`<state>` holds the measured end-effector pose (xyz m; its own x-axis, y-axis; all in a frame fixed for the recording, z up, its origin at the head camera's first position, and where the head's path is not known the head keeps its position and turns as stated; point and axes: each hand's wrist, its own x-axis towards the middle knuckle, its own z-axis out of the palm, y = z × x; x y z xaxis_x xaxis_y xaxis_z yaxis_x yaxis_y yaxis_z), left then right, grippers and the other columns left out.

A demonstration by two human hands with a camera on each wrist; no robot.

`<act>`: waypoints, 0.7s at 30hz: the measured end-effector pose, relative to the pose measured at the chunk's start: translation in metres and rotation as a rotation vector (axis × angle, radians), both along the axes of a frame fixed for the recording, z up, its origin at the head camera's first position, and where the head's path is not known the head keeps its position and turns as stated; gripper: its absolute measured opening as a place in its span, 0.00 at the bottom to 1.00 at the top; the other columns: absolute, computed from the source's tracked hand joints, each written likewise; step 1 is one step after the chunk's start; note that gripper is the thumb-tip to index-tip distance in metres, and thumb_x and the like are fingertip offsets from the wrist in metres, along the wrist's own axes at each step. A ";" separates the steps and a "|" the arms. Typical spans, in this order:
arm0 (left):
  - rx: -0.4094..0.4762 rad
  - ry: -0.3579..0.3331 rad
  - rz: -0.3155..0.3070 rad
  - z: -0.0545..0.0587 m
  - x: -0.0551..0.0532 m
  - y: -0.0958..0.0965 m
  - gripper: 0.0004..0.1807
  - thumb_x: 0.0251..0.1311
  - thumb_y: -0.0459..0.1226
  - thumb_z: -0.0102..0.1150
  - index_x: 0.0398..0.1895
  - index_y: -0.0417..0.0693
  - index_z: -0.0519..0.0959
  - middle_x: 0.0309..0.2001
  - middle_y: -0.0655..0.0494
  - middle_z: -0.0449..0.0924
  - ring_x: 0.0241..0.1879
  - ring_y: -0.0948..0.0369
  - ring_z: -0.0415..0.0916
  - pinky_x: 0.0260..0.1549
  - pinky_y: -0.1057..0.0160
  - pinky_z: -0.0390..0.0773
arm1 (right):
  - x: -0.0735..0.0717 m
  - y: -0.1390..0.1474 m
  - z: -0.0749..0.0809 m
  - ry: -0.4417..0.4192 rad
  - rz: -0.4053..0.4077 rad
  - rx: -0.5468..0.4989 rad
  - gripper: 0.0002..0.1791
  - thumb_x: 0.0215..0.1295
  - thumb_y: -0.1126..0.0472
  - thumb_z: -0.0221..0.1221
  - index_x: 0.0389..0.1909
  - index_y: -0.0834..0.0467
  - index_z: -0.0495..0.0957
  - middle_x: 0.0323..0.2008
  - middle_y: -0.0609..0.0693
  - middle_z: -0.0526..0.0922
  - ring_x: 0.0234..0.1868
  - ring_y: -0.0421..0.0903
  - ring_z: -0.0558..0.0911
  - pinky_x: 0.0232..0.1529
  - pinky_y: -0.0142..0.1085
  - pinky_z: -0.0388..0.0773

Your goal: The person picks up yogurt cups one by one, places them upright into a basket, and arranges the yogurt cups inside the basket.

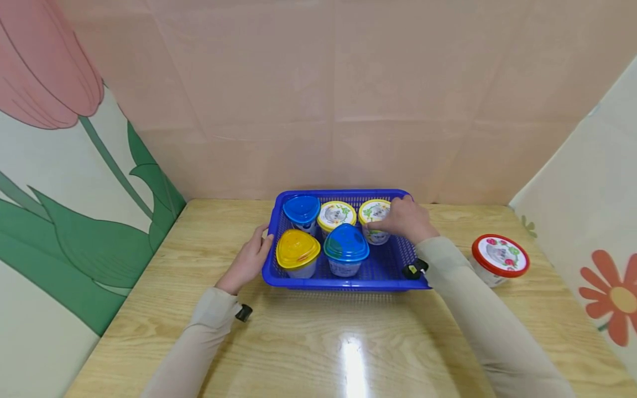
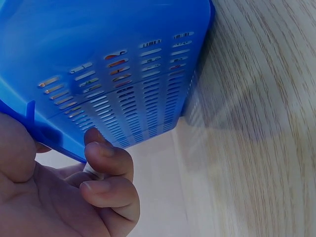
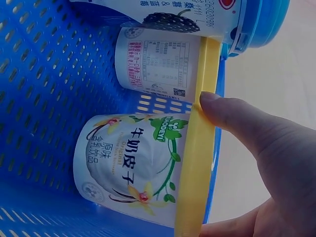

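A blue plastic basket [image 1: 380, 272] stands on the table and holds several lidded tubs. At its left rim my left hand [image 1: 251, 258] grips the edge, with curled fingers [image 2: 111, 160] under the rim in the left wrist view. My right hand [image 1: 409, 219] pinches the yellow lid of a round white tub [image 3: 133, 163], in the basket's back right. Another yellow-lidded round tub [image 1: 337, 214] sits just left of it. In front are a tub with a blue lid [image 1: 346, 243] and one with a yellow rounded-triangle lid [image 1: 298, 249]. A second blue-lidded tub [image 1: 301, 209] occupies the back left corner.
To the right of the basket, a tub with a red-rimmed lid [image 1: 500, 256] stands on the wooden table [image 1: 293, 342]. A plain pinkish wall covering [image 1: 328, 99] rises behind the basket, with flower-printed panels [image 1: 609, 276] at both sides.
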<state>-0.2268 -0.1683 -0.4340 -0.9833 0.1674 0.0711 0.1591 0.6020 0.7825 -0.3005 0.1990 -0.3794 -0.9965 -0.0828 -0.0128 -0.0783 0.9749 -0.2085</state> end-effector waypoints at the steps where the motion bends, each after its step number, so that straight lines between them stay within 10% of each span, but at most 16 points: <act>1: 0.001 -0.001 -0.001 0.000 0.000 0.000 0.28 0.81 0.47 0.34 0.76 0.42 0.55 0.39 0.46 0.79 0.35 0.57 0.77 0.36 0.58 0.78 | 0.000 0.000 0.000 -0.006 0.001 0.002 0.46 0.43 0.25 0.68 0.38 0.67 0.78 0.39 0.63 0.75 0.42 0.58 0.75 0.36 0.54 0.77; 21: 0.000 -0.010 0.003 -0.001 0.000 -0.001 0.29 0.81 0.49 0.33 0.76 0.44 0.55 0.41 0.45 0.79 0.38 0.55 0.78 0.41 0.54 0.79 | 0.001 -0.004 0.002 -0.067 0.004 0.047 0.46 0.46 0.26 0.67 0.42 0.68 0.79 0.41 0.62 0.76 0.42 0.57 0.76 0.40 0.56 0.78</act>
